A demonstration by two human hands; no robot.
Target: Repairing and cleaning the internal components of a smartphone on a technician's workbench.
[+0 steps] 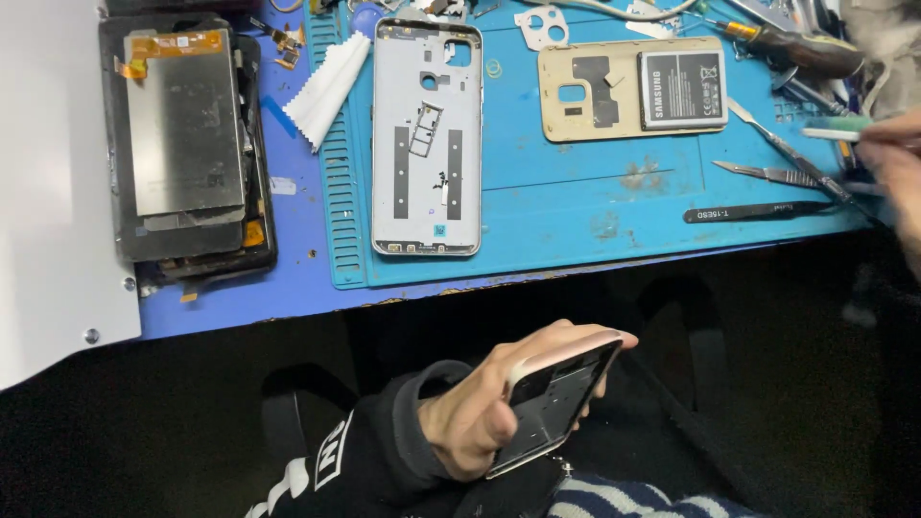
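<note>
In the head view, the left hand (484,408) grips a pink-edged phone frame (556,403) below the table edge, fingers curled over its top rim, thumb along its near side. The right hand (897,168), blurred at the right edge, pinches a pale green slim tool (835,129) just above the metal tweezers (767,173) on the blue mat (576,211).

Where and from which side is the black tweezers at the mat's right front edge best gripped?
Pinch the black tweezers at mid-length across their narrow width, coming from above. They lie flat and slim on the blue mat, lengthwise left to right, with bare mat along both long sides.
</note>
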